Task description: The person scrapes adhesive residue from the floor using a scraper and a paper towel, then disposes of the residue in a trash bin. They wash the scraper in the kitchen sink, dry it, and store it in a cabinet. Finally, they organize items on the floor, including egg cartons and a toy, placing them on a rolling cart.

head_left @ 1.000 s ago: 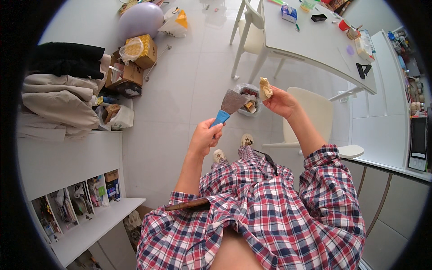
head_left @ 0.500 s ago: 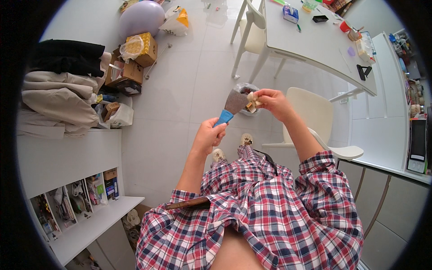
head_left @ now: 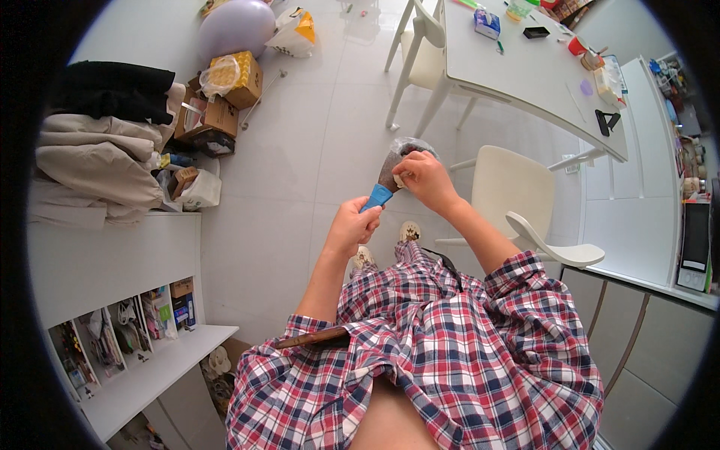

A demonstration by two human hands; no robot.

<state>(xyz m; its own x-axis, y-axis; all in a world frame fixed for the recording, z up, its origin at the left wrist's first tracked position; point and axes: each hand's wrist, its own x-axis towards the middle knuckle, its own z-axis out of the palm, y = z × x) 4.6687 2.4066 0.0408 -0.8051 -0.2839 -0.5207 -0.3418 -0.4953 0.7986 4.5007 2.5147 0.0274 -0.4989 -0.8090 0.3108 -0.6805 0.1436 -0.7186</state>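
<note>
My left hand point(head_left: 351, 226) is closed round the blue handle of a scraper point(head_left: 379, 197), whose wide, brownish blade points up and away from me. Against the blade, my right hand point(head_left: 429, 181) pinches a crumpled white tissue point(head_left: 399, 180), mostly hidden by the fingers. Beyond both hands, on the floor, is a waste bin point(head_left: 415, 142) lined with a clear plastic bag. The right hand and blade cover much of the bin, so its contents barely show.
A white chair point(head_left: 514, 180) stands close to my right forearm. Farther off are a cluttered white table point(head_left: 517, 71) and another chair point(head_left: 420, 67). Boxes point(head_left: 214, 120), a purple balloon point(head_left: 236, 30) and a shelf unit point(head_left: 120, 247) with folded clothes line the left side.
My right hand has moved left and slightly down with the tissue, from beside the blade's tip onto the blade. The left hand keeps its grip on the scraper, almost unmoved.
</note>
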